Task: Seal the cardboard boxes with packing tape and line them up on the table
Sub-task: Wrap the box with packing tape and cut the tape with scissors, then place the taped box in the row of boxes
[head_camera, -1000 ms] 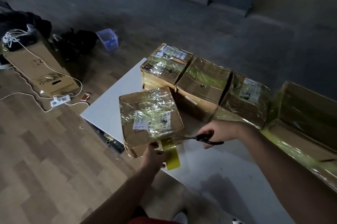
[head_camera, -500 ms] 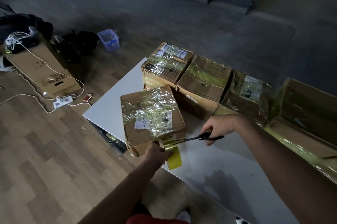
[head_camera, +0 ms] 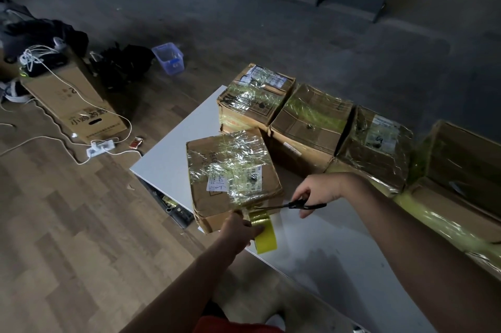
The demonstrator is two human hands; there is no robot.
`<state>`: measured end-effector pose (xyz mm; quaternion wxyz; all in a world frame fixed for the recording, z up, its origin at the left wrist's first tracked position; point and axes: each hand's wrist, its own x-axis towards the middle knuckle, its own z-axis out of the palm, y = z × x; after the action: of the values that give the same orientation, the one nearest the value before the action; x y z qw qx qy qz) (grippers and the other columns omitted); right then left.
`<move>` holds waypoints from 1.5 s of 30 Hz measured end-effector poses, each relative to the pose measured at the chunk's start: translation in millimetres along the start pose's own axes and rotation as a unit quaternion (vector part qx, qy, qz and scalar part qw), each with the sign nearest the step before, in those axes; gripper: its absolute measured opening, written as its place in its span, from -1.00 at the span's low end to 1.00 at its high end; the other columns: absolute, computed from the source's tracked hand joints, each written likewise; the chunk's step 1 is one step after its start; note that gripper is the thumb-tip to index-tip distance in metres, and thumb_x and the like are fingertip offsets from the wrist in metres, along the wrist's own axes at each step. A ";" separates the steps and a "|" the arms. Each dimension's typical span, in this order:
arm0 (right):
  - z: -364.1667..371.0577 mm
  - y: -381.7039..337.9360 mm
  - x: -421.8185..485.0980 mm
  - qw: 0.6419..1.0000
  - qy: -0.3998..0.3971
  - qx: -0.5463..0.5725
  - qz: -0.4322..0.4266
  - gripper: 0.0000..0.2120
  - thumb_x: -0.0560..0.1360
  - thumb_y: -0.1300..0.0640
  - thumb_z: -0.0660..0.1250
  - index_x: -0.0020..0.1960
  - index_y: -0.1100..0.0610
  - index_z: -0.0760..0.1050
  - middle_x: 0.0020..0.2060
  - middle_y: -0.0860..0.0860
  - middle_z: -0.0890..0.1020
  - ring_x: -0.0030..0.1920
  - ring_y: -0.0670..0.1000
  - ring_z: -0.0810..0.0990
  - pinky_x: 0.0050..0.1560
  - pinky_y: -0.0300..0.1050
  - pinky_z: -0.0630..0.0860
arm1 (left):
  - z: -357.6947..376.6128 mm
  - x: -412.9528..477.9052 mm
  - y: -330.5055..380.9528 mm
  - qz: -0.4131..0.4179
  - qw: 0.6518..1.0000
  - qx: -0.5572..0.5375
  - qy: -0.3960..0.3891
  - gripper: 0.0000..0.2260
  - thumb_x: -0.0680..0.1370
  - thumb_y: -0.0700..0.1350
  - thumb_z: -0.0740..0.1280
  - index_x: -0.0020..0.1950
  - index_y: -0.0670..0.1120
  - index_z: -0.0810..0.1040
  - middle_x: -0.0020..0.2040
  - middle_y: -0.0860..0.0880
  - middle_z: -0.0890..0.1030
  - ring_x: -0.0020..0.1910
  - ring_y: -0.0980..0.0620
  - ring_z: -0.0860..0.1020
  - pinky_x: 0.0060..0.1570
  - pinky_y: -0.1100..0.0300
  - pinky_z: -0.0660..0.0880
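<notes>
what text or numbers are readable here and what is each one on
"2": printed on the cardboard box on the floor; the Chinese print below it is too blurred to read.
"69": handwritten on the label of the third box in the row.
Label on the front box: handwritten digits and small print, not legible.
Other labels: too small to read.

Box (head_camera: pixel 233 178) on table (head_camera: pixel 173 154), before row (head_camera: pixel 311 121)

Brown cardboard box (head_camera: pixel 233 178) under crinkled glossy tape; smooth matt white table (head_camera: pixel 325 246); wood-grain floor (head_camera: pixel 67 224)
</notes>
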<state>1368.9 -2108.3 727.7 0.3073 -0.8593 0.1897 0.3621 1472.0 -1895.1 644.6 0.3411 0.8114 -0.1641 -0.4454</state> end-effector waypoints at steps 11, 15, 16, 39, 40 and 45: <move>-7.1 -9.6 16.0 0.999 -0.016 -0.031 0.007 -0.58 0.33 -0.17 0.49 0.17 -0.18 0.58 0.01 -0.15 0.63 0.07 0.03 0.58 0.15 0.02 0.52 | 1.2 0.7 -3.3 -0.003 1.000 -0.006 -0.001 -0.72 0.45 -0.20 0.48 0.02 -0.35 0.51 -0.31 -0.05 0.58 -0.40 0.04 0.51 -0.44 0.23 0.44; -8.9 -2.3 18.8 0.999 -0.020 -0.030 0.006 -0.60 0.31 -0.19 0.49 0.14 -0.23 0.58 0.01 -0.16 0.63 0.06 0.01 0.58 0.17 0.05 0.54 | 2.1 1.5 -4.1 -0.002 1.000 -0.006 0.001 -0.72 0.45 -0.19 0.48 0.03 -0.30 0.48 -0.22 -0.10 0.62 -0.35 0.00 0.53 -0.40 0.19 0.44; -9.6 -1.5 18.8 0.999 -0.020 -0.031 0.005 -0.61 0.32 -0.19 0.48 0.14 -0.23 0.58 0.01 -0.15 0.63 0.06 0.00 0.58 0.16 0.04 0.54 | 2.2 2.1 -4.5 -0.003 1.000 -0.005 0.003 -0.70 0.45 -0.19 0.49 0.05 -0.32 0.49 -0.18 -0.14 0.63 -0.33 -0.02 0.54 -0.39 0.18 0.45; 1.0 6.6 0.7 1.000 -0.014 0.001 0.010 -0.64 0.40 0.03 0.50 0.19 -0.05 0.59 -0.17 -0.11 0.64 -0.22 -0.15 0.57 -0.14 -0.27 0.52 | 7.3 -7.7 -11.6 0.000 1.000 -0.020 -0.005 -0.34 0.41 -0.24 0.51 0.41 -0.25 0.25 -0.09 -0.10 0.55 -0.08 -0.08 0.53 -0.13 0.12 0.45; 4.8 11.6 -4.6 1.000 -0.004 0.022 0.014 -0.63 0.40 0.02 0.50 0.19 -0.06 0.58 -0.19 -0.14 0.63 -0.24 -0.16 0.57 -0.18 -0.30 0.49 | 8.2 -7.6 -10.9 -0.002 1.000 -0.017 -0.009 -0.37 0.41 -0.23 0.51 0.39 -0.25 0.28 -0.08 -0.10 0.55 -0.07 -0.09 0.53 -0.13 0.12 0.45; 28.8 46.3 -40.9 0.995 0.043 0.077 0.054 -0.63 0.37 -0.15 0.49 0.14 -0.22 0.51 -0.06 -0.24 0.59 -0.07 -0.14 0.57 -0.11 -0.29 0.47 | 23.7 -5.1 3.5 0.024 0.999 0.031 -0.035 -0.76 0.42 -0.23 0.50 -0.05 -0.16 0.47 -0.17 -0.08 0.52 -0.26 0.03 0.47 -0.27 0.17 0.43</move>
<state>1301.8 -2119.2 724.0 0.3439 -0.8367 0.2757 0.3249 1449.5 -1904.4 641.3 0.3209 0.8012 -0.2089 -0.4598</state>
